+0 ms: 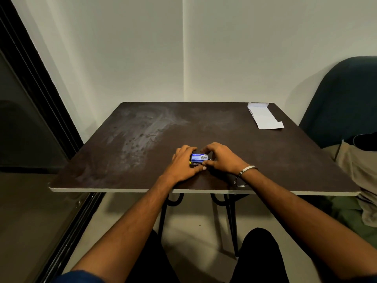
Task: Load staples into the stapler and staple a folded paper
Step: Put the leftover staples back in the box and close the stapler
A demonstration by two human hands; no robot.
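A small blue and white staple box (199, 157) sits near the front middle of the dark table (265, 152). My left hand (183, 163) and my right hand (221, 158) both close around the box from either side. Just under the box a dark object with a yellow bit (195, 163) shows between my fingers; I cannot tell if it is the stapler. A folded white paper (265, 117) lies at the far right corner of the table, well away from both hands.
A dark blue chair (342, 99) stands to the right of the table, with beige cloth (359, 164) beside the table's right edge. A dark glass door frame (40, 99) runs along the left. White walls stand behind the table.
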